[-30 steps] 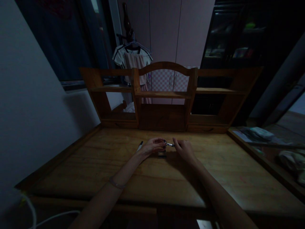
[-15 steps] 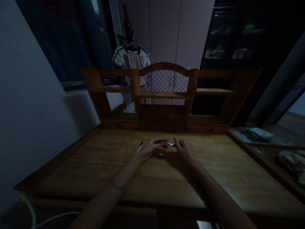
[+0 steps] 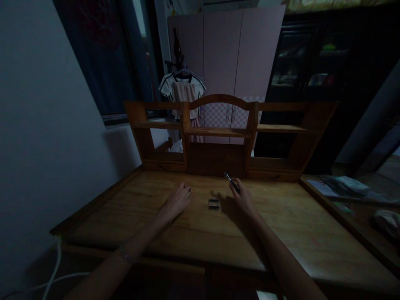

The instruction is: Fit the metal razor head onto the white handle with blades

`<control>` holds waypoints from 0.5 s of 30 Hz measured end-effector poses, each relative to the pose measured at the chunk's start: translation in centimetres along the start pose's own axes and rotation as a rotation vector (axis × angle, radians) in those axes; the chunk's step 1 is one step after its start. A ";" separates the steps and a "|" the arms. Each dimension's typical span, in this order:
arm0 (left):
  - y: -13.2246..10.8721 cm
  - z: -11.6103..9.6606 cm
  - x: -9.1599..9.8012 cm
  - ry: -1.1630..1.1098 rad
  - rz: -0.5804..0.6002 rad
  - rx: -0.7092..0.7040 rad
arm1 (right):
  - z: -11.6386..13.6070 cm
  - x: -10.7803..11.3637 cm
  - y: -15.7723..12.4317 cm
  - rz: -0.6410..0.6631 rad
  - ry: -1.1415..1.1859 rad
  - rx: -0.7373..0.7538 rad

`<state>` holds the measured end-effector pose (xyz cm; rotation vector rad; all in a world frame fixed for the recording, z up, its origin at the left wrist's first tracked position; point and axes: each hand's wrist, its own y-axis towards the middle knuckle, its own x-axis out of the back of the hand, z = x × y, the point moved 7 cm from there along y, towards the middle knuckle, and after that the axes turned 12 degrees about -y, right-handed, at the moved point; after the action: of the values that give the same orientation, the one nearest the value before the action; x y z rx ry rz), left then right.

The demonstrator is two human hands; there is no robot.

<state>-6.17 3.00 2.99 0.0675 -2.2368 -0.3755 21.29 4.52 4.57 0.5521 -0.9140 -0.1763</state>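
Note:
My right hand (image 3: 243, 196) is closed round the dark handle of a razor (image 3: 230, 180). Its shiny neck and narrow crosswise head point up and to the left, above the desk. Left of it, my left hand (image 3: 179, 198) is low over the desk top with its fingers curled together. A small dark bit shows at its fingertips, too small to name. Between the hands, a small case (image 3: 214, 204) with two dark bars lies on the wooden desk (image 3: 200, 241). The pale stick with a dark end seen earlier is not visible now.
A wooden shelf unit (image 3: 218, 132) stands along the desk's back edge. The wall (image 3: 62, 137) borders the left side. At right, a raised wooden edge (image 3: 337, 221) separates the desk from papers and bags (image 3: 346, 185). A white cable (image 3: 56, 266) hangs at lower left.
My hands have moved apart. The left hand has left the razor's head and gone left and down, over where the pale stick lay. The razor has tilted upward in my right hand. My view has lifted slightly.

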 end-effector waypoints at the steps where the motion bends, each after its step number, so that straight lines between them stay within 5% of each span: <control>1: -0.8 0.9 0.3 0.048 0.000 0.048 | -0.1 0.0 -0.1 -0.003 -0.012 -0.001; 7: -3.0 3.2 1.0 0.004 0.035 0.231 | -0.9 0.6 -0.1 -0.071 -0.125 -0.100; 15: -3.5 1.1 1.4 -0.146 0.085 0.260 | -1.3 2.6 -0.2 -0.008 -0.259 -0.051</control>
<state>-8.17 -0.28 2.40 0.0844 -2.4135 -0.0430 23.87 3.86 5.67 0.4923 -1.1555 -0.2825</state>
